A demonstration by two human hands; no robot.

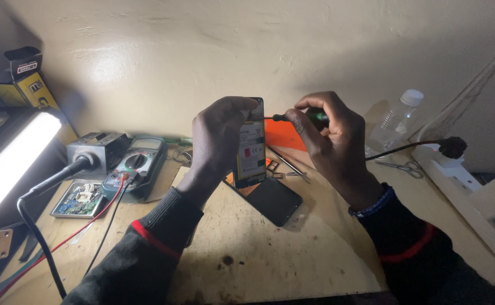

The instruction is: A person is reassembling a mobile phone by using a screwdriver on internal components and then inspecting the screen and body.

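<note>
Dim workshop corner, cluttered wooden table (270, 254): left hand (219, 135) gripping an opened phone (251, 148) upright above the table, right hand (326, 133) clenched on a green-handled screwdriver (298, 117), tip at the phone's top edge; likely mid-unscrewing, needing steady turning pressure next.

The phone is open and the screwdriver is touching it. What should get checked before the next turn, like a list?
1. Left hand grips the opened phone firmly, held upright: ok.
2. Right hand holds the green-handled screwdriver by its handle: ok.
3. Screwdriver tip seated squarely in a screw near the phone's top edge: cannot tell, too small to see.
4. Lamp on at the left, lighting the bench: ok.
5. Black panel lying on the table right under the phone, where a dropped screw could hit it: not ok.
6. Multimeter and its leads lie clear of both hands: ok.
</note>
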